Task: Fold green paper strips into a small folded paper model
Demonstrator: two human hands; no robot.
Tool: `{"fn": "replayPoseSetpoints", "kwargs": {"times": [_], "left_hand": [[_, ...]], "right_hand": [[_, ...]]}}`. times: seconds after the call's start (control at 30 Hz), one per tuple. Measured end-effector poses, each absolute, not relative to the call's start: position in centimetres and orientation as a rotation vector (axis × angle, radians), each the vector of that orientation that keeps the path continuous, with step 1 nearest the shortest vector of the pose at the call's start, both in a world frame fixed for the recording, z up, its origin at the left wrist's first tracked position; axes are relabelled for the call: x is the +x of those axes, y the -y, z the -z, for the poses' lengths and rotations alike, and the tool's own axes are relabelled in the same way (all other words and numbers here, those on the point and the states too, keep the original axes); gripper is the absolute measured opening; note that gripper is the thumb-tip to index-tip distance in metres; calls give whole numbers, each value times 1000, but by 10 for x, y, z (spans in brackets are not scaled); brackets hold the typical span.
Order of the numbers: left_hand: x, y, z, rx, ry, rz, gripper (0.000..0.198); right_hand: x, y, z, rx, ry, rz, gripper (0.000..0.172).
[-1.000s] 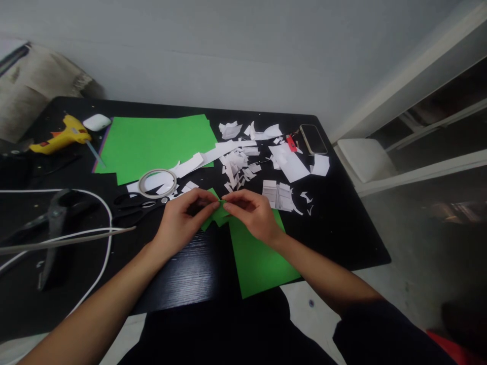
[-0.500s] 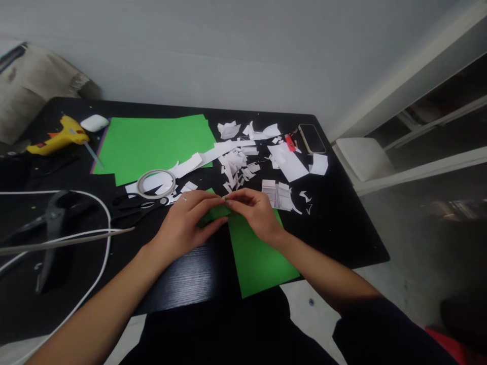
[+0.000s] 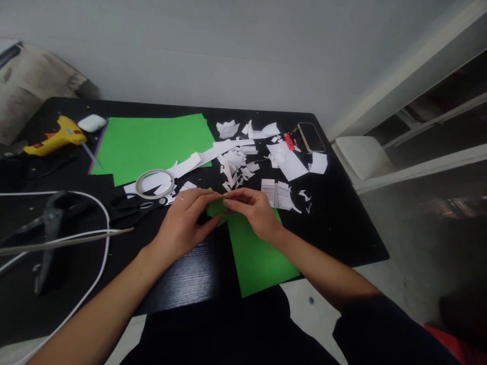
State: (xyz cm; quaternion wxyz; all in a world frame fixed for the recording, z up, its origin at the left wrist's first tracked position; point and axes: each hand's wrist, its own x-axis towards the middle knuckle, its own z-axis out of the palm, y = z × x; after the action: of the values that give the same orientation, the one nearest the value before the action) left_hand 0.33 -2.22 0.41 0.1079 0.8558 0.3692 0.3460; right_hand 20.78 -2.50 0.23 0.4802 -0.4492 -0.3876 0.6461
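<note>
My left hand and my right hand meet at the middle of the black table, fingers pinched together on a small folded piece of green paper. Most of that piece is hidden by my fingers. Under my right wrist lies a green sheet that hangs over the table's front edge. Just left of my left hand lie black scissors and a ring of tape.
A large green sheet lies at the back left. White paper scraps are strewn behind my hands. A phone and a small red item sit at the back right. A yellow glue gun, black pliers and white cable are at the left.
My fingers have closed in tighter over the small green piece, hiding more of it. Both hands have shifted slightly; everything else on the table is unchanged.
</note>
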Motion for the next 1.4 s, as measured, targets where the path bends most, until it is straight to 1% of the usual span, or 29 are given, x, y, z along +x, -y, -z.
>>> {"fn": "replayPoseSetpoints", "kwargs": {"times": [0.57,1.1,1.3,1.4], "left_hand": [[-1,19,-11,2523,-953,-1058,34],[-2,19,-11,2502,-942,-1084,33],[-2,19,-10,2507,-961,-1078,34],[-2,18,-10,2527,-948,-1084,34]], "right_hand": [[212,23,-1,-1030,976,-1657,27],[211,21,1,-987,930,-1743,32],[212,22,-3,-959,923,-1757,25],[212,22,-1,-964,940,-1748,26]]}}
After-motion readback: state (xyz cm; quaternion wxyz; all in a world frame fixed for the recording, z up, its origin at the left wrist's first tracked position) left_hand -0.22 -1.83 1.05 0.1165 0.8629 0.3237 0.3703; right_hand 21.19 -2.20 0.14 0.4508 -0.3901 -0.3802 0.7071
